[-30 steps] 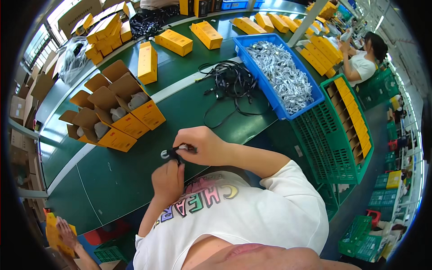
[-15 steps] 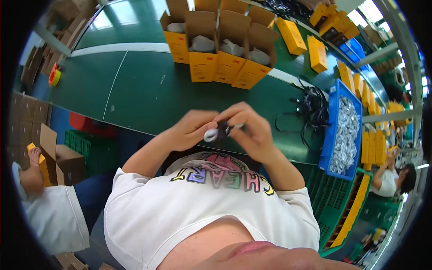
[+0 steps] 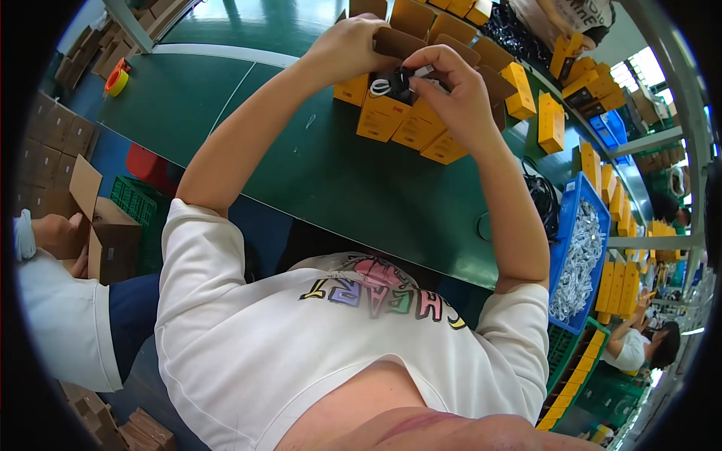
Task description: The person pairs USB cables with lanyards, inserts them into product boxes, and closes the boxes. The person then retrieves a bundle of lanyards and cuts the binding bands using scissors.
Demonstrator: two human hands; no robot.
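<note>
In the upper middle of the frame, the person's right hand (image 3: 457,94) pinches a small black bundle with a pale white loop (image 3: 397,81) between its thumb and fingertips. The bundle is at the open top of a yellow cardboard box with a brown inside (image 3: 381,119); whether it touches anything within is hidden. The left hand (image 3: 346,51), farther left and a little higher, is at a raised brown cardboard flap (image 3: 398,43) of the boxes; its fingertips are partly hidden, so I cannot tell how tightly they close.

More open yellow boxes of the same kind (image 3: 420,128) stand beside that one, on a long dark green bench (image 3: 323,173). Right of centre lie tangled black cables (image 3: 540,197), partly behind the right forearm. Just beside them, a blue plastic bin (image 3: 562,263) is filled with silvery white pieces (image 3: 579,259). A green plastic crate holding yellow boxes is at the lower right. At the upper left, a red and yellow ring-shaped roll (image 3: 116,80) lies near the bench's end. At the left edge, a co-worker's hands reach to an open brown carton (image 3: 116,237).
</note>
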